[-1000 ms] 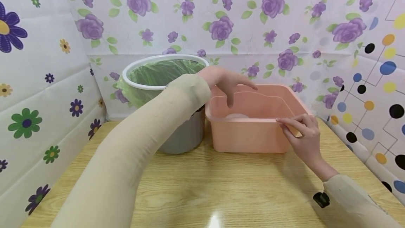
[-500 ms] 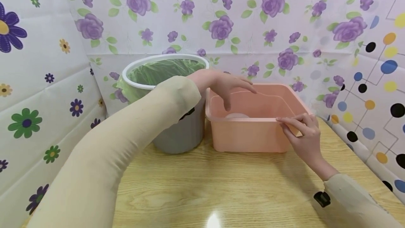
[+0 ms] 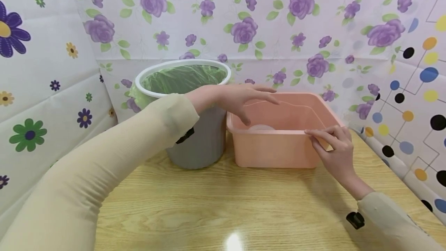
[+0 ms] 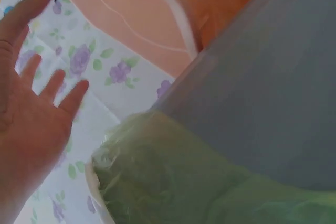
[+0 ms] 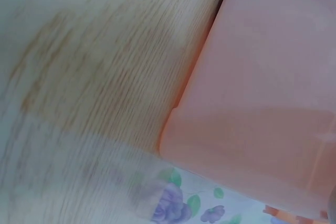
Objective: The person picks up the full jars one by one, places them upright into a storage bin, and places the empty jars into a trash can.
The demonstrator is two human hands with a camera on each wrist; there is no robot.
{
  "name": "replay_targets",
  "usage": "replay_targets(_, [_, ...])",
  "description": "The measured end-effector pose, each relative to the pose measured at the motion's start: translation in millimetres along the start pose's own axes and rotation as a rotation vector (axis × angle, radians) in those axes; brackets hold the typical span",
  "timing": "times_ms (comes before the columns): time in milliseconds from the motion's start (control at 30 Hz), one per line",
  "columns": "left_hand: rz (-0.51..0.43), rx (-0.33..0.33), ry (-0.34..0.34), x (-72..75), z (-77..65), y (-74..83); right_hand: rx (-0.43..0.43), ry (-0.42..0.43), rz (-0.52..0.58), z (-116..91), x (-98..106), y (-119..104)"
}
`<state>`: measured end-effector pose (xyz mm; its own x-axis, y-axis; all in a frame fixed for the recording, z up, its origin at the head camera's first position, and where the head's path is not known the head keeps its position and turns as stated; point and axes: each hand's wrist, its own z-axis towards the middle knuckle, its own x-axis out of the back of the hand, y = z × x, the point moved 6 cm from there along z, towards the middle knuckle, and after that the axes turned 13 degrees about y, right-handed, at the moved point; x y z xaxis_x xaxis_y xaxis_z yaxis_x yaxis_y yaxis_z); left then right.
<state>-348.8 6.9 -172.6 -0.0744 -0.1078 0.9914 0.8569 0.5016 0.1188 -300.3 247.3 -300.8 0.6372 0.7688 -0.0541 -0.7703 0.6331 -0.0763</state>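
A pink plastic tub (image 3: pixel 271 151) stands on the table, a pale round thing (image 3: pixel 261 127) partly showing inside it. Beside it on the left is a grey trash can (image 3: pixel 200 142), lined with a green plastic bag (image 3: pixel 181 78) under a white rim ring. My left hand (image 3: pixel 232 98) holds nothing; its fingers spread in the air over the tub's left end, with the wrist before the can. The left wrist view shows the same hand (image 4: pixel 31 119) apart from the bag. With thumb and fingers, my right hand (image 3: pixel 334 150) pinches the tub's rim at the front right corner.
The wood-grain table (image 3: pixel 195 208) reaches forward from both containers. Floral cloth (image 3: pixel 278 22) hangs behind them, and patterned cloth stands on both sides. Can and tub sit close together.
My left hand has moved slightly left and lower, its forearm swinging left and uncovering more of the can. The right hand stays at the tub's rim; the containers stay put.
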Motion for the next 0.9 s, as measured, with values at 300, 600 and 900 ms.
replay_targets(300, [0.052,-0.022,0.179,-4.9,-26.7,-0.4,0.026,-0.016,-0.058,-2,1,1])
replay_targets(600, [0.046,-0.046,0.364,-22.9,-72.6,-6.2,0.042,-0.108,-0.154,-7,-5,-1])
replay_targets(900, [0.108,0.011,0.44,-42.5,-97.2,-7.5,0.06,-0.331,-0.289,-5,-2,-11])
